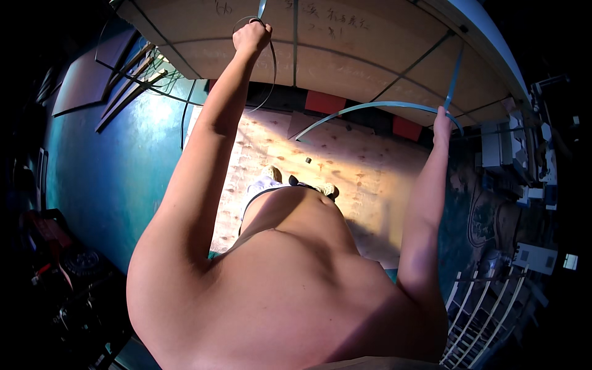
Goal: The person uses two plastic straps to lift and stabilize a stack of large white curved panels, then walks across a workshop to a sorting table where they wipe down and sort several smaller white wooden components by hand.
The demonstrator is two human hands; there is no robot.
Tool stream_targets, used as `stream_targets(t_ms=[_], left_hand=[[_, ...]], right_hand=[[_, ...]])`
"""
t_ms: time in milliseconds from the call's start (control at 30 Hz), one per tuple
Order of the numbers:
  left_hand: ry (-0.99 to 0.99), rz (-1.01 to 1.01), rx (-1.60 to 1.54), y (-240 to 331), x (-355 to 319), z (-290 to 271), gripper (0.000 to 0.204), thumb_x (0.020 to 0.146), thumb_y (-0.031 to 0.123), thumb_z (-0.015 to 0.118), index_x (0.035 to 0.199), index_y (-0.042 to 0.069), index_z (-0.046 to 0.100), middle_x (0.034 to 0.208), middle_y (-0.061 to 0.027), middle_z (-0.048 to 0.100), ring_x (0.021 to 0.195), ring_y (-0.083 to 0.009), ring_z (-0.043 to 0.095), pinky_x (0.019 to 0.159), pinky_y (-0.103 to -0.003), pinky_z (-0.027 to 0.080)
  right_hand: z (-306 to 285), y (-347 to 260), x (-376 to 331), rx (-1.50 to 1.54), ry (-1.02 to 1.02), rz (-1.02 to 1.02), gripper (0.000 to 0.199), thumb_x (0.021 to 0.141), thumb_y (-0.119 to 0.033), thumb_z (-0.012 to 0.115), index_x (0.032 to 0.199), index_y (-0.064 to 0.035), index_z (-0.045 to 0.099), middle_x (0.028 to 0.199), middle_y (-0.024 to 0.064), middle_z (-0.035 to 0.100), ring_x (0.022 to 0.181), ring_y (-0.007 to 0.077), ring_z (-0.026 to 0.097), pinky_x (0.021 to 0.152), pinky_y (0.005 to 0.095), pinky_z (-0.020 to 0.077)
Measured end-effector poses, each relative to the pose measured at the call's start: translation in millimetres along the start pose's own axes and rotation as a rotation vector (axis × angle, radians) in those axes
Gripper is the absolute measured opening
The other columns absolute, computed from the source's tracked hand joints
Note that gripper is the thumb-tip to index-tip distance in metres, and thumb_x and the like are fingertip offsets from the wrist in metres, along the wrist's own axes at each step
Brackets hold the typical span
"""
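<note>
- Wooden lengths lie on the green floor, at far left.
- The left hand, raised before the carton, is clenched around a thin strap that loops down beside the wrist.
- A large brown carton, crossed by dark bands, stands above a plywood sheet.
- A light-blue strap arcs below the carton toward the right hand, whose fingers grasp it.

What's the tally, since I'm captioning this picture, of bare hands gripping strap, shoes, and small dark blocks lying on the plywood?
Hands gripping pale blue strap: 2 (left hand, right hand)
Shoes: 2 (left shoe, right shoe)
Small dark block on the plywood: 1
Total: 5
</note>
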State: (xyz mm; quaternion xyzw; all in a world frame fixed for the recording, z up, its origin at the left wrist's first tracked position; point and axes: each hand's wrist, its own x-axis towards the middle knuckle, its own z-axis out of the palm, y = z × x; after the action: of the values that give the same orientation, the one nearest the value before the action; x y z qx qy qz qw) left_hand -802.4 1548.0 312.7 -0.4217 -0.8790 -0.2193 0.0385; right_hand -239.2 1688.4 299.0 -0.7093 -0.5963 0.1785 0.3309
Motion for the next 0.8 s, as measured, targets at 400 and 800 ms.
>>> stream_targets(t_ms=[400,800], left_hand=[[-0.062,-0.041,-0.106,-2,0,-8,0.058,0.086,0.051,0.045,0.097,0.0,0.069,0.097,-0.0238,0.068,0.093,-0.0384,0.067,0.083,-0.046,0.051],[-0.042,-0.081,-0.071,3,-6,-8,0.047,0.084,0.044,0.05,0.092,0.003,0.069,0.093,-0.0184,0.07,0.09,-0.0336,0.068,0.078,-0.042,0.053]], right_hand=[[-7,-20,-8,0.852,-0.29,0.218,0.033,0.092,-0.038,0.042,0.068,-0.0158,0.042,0.05,-0.0036,0.038,0.042,0.0101,0.031,0.043,0.0267,0.024],[3,-10,-9,1.125,-0.439,0.193,0.032,0.093,-0.04,0.038,0.083,-0.0123,0.05,0.056,-0.0025,0.041,0.044,0.0099,0.034,0.046,0.0252,0.0279]])
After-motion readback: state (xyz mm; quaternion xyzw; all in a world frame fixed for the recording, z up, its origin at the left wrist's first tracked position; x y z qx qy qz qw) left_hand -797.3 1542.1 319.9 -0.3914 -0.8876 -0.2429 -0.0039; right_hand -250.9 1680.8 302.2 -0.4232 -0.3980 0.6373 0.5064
